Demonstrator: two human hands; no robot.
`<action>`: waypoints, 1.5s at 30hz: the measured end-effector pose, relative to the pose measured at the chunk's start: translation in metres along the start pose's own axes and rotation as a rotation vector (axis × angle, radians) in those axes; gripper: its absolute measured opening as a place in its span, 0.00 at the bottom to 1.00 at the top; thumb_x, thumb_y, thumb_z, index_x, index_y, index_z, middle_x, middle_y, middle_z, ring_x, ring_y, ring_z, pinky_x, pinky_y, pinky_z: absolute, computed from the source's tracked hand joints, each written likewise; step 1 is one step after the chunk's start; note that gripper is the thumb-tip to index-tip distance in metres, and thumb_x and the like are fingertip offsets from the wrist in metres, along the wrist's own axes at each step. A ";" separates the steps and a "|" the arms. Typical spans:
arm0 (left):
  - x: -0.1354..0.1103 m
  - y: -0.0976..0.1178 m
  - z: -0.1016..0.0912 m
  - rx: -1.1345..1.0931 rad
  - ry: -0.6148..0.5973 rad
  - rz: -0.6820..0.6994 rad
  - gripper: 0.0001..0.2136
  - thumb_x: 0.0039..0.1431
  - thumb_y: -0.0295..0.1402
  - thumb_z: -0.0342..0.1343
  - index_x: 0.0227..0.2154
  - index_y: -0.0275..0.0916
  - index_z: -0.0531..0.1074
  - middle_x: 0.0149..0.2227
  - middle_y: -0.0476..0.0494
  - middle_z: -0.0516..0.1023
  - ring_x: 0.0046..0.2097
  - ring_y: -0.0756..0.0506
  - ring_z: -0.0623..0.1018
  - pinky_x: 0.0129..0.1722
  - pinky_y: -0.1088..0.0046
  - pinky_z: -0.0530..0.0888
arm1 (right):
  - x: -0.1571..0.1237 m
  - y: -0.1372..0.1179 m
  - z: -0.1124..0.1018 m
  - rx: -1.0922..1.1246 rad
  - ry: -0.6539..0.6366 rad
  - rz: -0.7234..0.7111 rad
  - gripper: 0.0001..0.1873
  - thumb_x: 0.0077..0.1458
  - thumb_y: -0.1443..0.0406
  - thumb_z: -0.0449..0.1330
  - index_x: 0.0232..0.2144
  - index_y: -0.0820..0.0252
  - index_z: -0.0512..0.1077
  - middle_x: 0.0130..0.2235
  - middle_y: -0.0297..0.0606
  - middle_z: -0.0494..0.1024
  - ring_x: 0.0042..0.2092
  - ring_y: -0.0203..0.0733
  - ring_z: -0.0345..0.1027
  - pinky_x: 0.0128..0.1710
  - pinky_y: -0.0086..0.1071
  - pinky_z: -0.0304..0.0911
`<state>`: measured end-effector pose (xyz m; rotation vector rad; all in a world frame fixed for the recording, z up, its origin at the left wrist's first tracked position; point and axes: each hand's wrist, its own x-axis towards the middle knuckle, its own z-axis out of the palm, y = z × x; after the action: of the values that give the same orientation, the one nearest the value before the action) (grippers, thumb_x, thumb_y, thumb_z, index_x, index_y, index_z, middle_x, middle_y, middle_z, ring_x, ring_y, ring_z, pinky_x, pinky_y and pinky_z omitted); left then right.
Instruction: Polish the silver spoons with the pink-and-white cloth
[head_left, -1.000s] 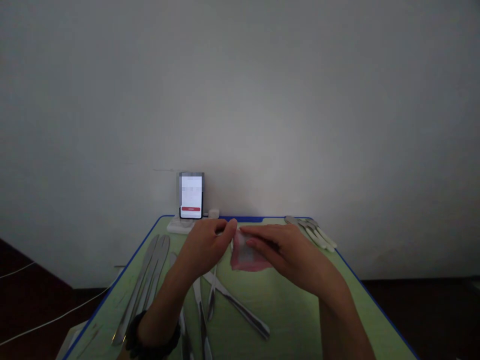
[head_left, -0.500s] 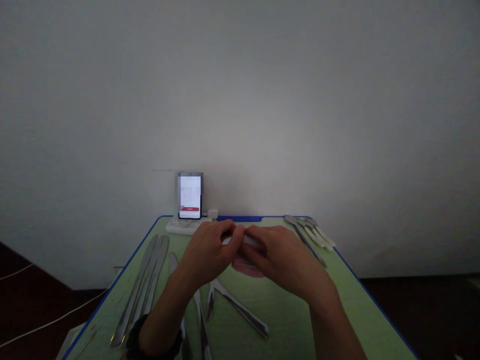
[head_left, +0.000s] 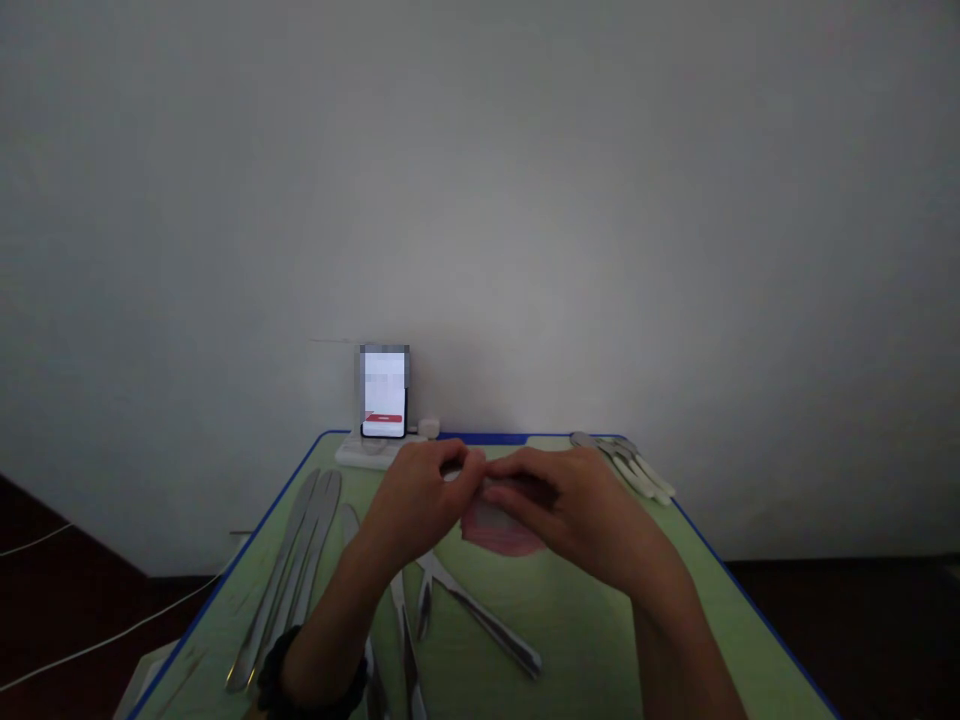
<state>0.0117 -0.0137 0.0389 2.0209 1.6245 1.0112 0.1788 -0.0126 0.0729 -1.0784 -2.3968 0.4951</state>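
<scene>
My left hand [head_left: 420,500] and my right hand [head_left: 577,510] meet above the far middle of a green table [head_left: 585,640]. Both pinch the top of a pink cloth [head_left: 499,530] that hangs between them, its lower edge showing below my fingers. Something pale sits at the fingertips; I cannot make out what it is. A dark band is on my left wrist.
Several metal knives and forks [head_left: 450,600] lie near my left arm. More long utensils [head_left: 292,570] rest along the left edge. White-handled cutlery [head_left: 634,468] lies at the far right corner. A lit phone [head_left: 384,392] stands on a white base against the wall.
My hands closed together over the cloth, bunching it from a spread piece into a smaller fold. Between the last two frames they barely shifted.
</scene>
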 end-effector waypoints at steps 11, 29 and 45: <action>-0.003 0.013 0.007 0.084 -0.088 0.135 0.13 0.58 0.36 0.47 0.21 0.37 0.69 0.22 0.50 0.72 0.26 0.51 0.68 0.27 0.75 0.58 | 0.002 0.016 0.009 0.029 -0.186 0.193 0.15 0.54 0.55 0.55 0.34 0.60 0.71 0.30 0.37 0.76 0.29 0.36 0.65 0.26 0.27 0.51; -0.002 0.005 -0.002 0.019 -0.046 0.113 0.15 0.59 0.38 0.45 0.23 0.37 0.70 0.20 0.51 0.69 0.24 0.52 0.66 0.25 0.76 0.57 | 0.001 0.008 0.003 0.066 -0.068 -0.006 0.12 0.58 0.60 0.52 0.37 0.57 0.73 0.33 0.35 0.77 0.33 0.36 0.68 0.34 0.28 0.55; 0.001 -0.001 0.003 0.073 -0.014 0.095 0.18 0.61 0.36 0.36 0.19 0.38 0.63 0.18 0.52 0.64 0.24 0.51 0.64 0.26 0.73 0.56 | -0.001 0.008 0.003 -0.075 -0.185 0.048 0.19 0.62 0.58 0.44 0.28 0.61 0.68 0.29 0.37 0.73 0.29 0.34 0.63 0.29 0.27 0.51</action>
<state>0.0130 -0.0124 0.0360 2.1667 1.5931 0.9816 0.1826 -0.0092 0.0665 -1.1702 -2.5732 0.5470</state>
